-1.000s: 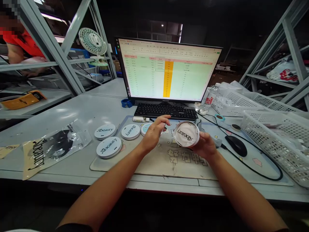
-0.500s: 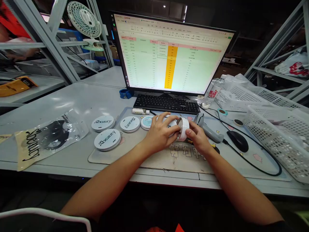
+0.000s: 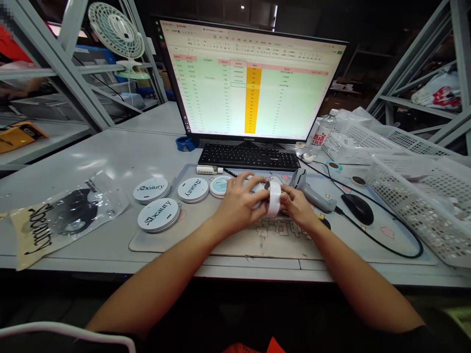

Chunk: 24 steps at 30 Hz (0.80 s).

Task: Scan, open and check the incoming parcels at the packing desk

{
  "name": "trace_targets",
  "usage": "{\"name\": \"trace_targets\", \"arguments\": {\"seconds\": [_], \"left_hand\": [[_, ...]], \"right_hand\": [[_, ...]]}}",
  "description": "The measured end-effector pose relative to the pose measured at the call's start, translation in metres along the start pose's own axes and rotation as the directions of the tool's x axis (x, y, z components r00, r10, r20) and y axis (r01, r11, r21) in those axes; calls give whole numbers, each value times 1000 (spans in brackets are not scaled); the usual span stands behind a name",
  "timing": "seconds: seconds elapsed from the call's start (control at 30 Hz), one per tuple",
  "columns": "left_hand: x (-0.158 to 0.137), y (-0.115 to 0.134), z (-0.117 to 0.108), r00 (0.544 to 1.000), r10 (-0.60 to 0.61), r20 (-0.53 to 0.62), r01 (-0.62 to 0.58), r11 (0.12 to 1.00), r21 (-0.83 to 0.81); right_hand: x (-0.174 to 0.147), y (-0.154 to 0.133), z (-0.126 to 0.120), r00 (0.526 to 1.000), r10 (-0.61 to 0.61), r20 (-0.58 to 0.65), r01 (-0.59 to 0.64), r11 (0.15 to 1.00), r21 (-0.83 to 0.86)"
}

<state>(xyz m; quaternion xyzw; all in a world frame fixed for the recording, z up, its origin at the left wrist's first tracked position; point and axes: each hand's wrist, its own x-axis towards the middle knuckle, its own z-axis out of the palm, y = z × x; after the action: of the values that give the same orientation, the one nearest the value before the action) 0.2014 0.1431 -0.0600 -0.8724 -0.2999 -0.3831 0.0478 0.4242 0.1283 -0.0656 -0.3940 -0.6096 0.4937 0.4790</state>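
Note:
My left hand [image 3: 241, 206] is closed, its curled fingertips on the near-left side of a roll of white tape [image 3: 274, 199] standing on edge. Behind those fingers a white round tin [image 3: 258, 188] shows in part; whether the hand grips it too, I cannot tell. My right hand [image 3: 300, 210] pinches at the roll's right side, thumb and fingers together. Left of my hands lie several flat white round tins lettered "Sbeauty", among them a front one [image 3: 159, 214], a rear one [image 3: 150, 189] and one nearer [image 3: 193, 189]. Another tin [image 3: 220, 186] sits beside my left fingers.
A grey barcode scanner [image 3: 312, 191] and black mouse [image 3: 357, 208] lie to the right, with white plastic baskets [image 3: 412, 196] beyond. A keyboard [image 3: 248, 156] stands below the monitor [image 3: 250, 83]. At left lies a clear bag [image 3: 69, 215] with something black inside.
The roll has turned to show more of its white outer face. My right fingers have drawn together at its side. The whole view has shifted slightly.

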Motion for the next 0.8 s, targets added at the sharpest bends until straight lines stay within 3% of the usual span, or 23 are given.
{"name": "trace_targets", "arguments": {"seconds": [0.13, 0.2, 0.27, 0.33, 0.43, 0.5, 0.53, 0.63, 0.7, 0.77, 0.8], "left_hand": [[-3, 13, 1, 997, 55, 61, -60, 995, 83], [-1, 13, -1, 998, 28, 64, -25, 999, -49], [2, 13, -4, 997, -71, 36, 78, 955, -286], [5, 13, -6, 967, -253, 20, 222, 809, -545], [7, 17, -4, 854, -500, 140, 396, 454, -798], [6, 20, 3, 808, -539, 239, 432, 265, -862], [6, 21, 7, 799, -541, 264, 433, 212, -876], [4, 24, 18, 780, -570, 259, 419, 169, -892], [2, 25, 23, 779, -564, 274, 426, 155, -891], [0, 26, 24, 811, -527, 252, 414, 214, -885], [-1, 27, 24, 843, -500, 198, 383, 298, -874]], "right_hand": [[-1, 4, -4, 990, 118, 79, -117, 993, -13], [0, 6, -5, 975, 175, 138, -185, 981, 60], [1, 8, -4, 976, 149, 160, -170, 977, 132], [2, 8, 0, 991, 35, 129, -56, 985, 162], [0, 11, 12, 984, -162, 69, 159, 986, 53], [-1, 17, 20, 964, -259, 56, 263, 959, -106], [-1, 20, 24, 954, -296, 56, 301, 935, -188], [-1, 29, 31, 934, -350, 72, 351, 867, -354], [-1, 30, 33, 944, -324, 67, 327, 878, -349], [-2, 26, 34, 962, -269, 54, 273, 929, -250], [-2, 23, 34, 970, -236, 52, 241, 953, -182]]}}
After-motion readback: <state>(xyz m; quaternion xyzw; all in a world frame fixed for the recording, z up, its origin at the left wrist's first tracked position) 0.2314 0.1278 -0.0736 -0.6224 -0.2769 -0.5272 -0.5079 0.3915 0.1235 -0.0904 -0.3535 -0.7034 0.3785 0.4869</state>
